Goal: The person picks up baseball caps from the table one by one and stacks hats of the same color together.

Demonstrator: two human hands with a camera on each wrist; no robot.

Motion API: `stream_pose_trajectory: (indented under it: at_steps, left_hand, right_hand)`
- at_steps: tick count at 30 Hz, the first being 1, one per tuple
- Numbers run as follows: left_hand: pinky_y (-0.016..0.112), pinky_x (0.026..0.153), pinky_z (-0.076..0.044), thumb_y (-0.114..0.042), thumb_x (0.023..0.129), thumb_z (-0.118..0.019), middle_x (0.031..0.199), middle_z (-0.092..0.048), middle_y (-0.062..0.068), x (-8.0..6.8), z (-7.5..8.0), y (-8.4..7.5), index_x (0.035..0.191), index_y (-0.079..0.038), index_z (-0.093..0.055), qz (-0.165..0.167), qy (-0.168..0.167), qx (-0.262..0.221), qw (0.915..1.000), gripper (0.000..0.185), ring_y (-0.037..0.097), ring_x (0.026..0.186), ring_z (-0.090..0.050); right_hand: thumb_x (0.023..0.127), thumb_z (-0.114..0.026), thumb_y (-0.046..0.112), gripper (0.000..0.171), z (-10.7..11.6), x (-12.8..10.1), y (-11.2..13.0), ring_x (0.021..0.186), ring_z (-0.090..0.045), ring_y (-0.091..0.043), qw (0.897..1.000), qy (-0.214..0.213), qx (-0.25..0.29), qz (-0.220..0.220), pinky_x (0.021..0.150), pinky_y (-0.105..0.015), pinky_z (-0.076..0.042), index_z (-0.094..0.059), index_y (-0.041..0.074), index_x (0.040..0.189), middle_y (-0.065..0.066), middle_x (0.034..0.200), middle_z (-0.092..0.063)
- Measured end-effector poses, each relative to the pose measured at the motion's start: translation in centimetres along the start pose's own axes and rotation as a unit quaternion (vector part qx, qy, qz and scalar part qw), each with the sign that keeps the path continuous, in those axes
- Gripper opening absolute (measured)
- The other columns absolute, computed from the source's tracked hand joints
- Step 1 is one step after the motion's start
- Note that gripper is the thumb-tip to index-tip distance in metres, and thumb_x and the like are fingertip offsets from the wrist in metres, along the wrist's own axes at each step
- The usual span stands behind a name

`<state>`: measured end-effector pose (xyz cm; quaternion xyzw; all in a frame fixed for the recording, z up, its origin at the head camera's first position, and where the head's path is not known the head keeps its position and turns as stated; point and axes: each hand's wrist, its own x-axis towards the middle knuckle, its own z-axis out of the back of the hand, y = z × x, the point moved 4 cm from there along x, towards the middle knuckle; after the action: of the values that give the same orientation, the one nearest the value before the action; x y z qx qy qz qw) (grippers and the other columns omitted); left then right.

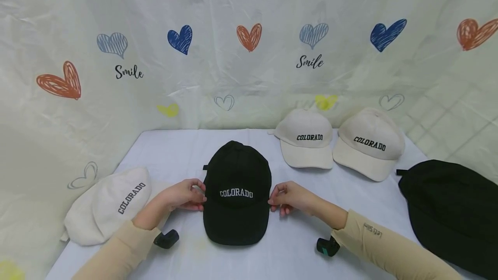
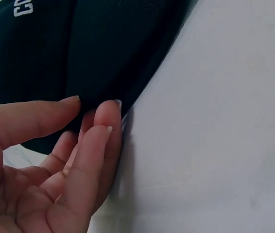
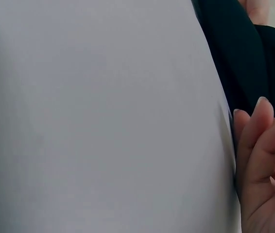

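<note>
Squarely upright black cap [image 1: 237,193], brim camera-ward.

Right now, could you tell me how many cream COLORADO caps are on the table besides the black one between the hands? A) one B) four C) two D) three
D: one cream cap lies at the left beside the left hand, and two more cream caps sit side by side at the back right, beyond the black COLORADO cap.
</note>
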<state>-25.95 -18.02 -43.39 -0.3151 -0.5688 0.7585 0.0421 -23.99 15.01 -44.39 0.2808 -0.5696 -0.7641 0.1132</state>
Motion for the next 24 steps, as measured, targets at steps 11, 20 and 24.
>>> stream_pose_trajectory:
  at_steps: [11,20,24]
  left_hand:
    - [0.032,0.076,-0.061,-0.002,0.091,-0.063,0.092,-0.069,0.016,-0.6,1.6,-2.7,0.112,0.004,-0.053,-0.034,-0.028,0.082,0.9957,0.024,0.019,0.073,-0.066]
    - [0.035,0.084,-0.06,-0.005,0.099,-0.063,0.099,-0.071,0.018,-2.1,2.6,-7.6,0.119,0.006,-0.056,-0.113,-0.119,0.117,0.9795,0.024,0.026,0.087,-0.071]
    - [0.032,0.085,-0.06,-0.008,0.099,-0.066,0.098,-0.069,0.015,-1.9,2.1,-9.4,0.12,0.005,-0.057,-0.142,-0.147,0.103,0.9734,0.027,0.029,0.09,-0.071]
  right_hand:
    - [0.096,-0.067,0.004,0.006,2.1,-1.9,1.4,0.063,-0.064,-0.018,0.993,-0.038,-0.102,0.054,0.057,-0.026,-0.053,-0.067,-0.001,0.098,-0.009,0.085,-0.07]
    - [0.095,-0.068,0.005,0.014,4.8,-4.9,3.0,0.071,-0.065,-0.024,0.977,-0.079,-0.18,0.078,0.058,-0.03,-0.055,-0.071,-0.004,0.106,-0.012,0.089,-0.071]
    - [0.096,-0.068,0.006,0.017,6.3,-6.5,4.0,0.074,-0.064,-0.022,0.971,-0.095,-0.204,0.085,0.06,-0.031,-0.056,-0.071,-0.003,0.11,-0.011,0.091,-0.07]
